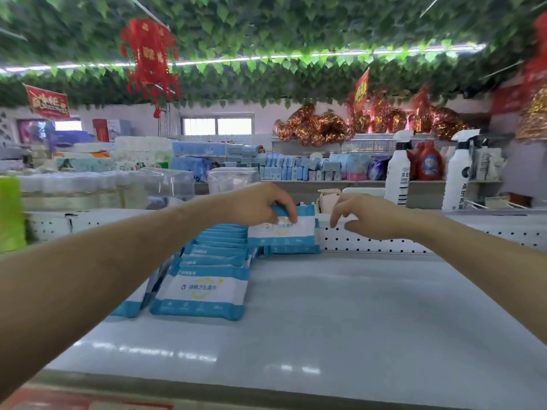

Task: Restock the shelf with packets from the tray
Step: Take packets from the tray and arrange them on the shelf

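A blue-and-white wipes packet (291,235) stands upright against the perforated back wall of the grey shelf (340,306). My left hand (260,204) pinches its top edge from above. To the right of the packet, my right hand (365,216) hovers with loosely curled fingers and holds nothing. A row of matching packets (207,287) leans in a line on the shelf's left part, running from the front to the back wall. No tray is in view.
The perforated back panel (384,242) bounds the shelf's rear. Two white spray bottles (398,170) stand beyond it at the right. Clear plastic boxes (231,179) and stacked goods fill the shelves behind. A green object (10,214) sits at the far left.
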The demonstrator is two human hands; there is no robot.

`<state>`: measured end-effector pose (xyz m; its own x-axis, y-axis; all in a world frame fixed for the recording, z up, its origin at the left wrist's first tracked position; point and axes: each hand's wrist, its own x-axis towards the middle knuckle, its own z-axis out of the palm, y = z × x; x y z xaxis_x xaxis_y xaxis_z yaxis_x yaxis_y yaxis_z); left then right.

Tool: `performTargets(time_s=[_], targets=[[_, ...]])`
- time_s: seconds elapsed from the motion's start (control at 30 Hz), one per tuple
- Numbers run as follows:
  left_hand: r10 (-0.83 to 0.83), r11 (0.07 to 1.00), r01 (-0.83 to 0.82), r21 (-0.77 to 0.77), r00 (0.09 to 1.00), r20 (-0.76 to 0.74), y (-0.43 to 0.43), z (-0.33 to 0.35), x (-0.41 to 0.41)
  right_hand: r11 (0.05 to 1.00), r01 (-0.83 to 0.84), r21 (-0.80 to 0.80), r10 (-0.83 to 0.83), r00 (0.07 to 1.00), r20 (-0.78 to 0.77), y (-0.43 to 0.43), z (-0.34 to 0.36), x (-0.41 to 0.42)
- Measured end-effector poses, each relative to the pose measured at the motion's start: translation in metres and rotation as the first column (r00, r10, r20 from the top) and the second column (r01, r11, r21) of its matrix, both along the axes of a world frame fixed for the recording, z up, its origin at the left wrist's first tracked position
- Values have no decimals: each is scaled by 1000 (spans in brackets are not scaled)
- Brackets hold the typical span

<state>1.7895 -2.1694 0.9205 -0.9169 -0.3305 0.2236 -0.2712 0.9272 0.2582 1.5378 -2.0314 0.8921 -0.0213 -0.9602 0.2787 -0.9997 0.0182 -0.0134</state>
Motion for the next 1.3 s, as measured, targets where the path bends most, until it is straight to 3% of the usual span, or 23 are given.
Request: performTargets(time_s=[0.33, 0.53, 0.77, 0.93, 1.07, 1.2, 1.3], targets=[[-4, 998, 4, 65, 1000, 4, -34, -35, -47, 1000, 8, -21, -8, 1000, -16, 37, 3, -30], [-20, 1000, 20, 2, 1000, 5, -41, -42, -49, 1000, 2, -16, -2, 1000, 1, 34, 0, -28], [-24, 999, 21, -28, 995, -94, -39, -29, -30, 1000, -23, -5, 23, 1000, 3, 21, 4, -9], [16, 1000, -18, -20, 992, -126, -26, -13, 22, 996, -93, 0, 93, 996, 6, 2, 14, 34], [107, 983, -127, -134, 984, -143, -15, -5, 87, 979, -204, -9, 204, 979, -13, -25, 21, 89], [252, 923, -285, -260, 955, -155, 10, -1, 177, 931, -363, -37, 361, 931, -42, -53, 29, 174], [398, 841, -425, -333, 905, -149, 32, -9, 260, 844, -536, -31, 535, 844, -36, -65, 31, 258]])
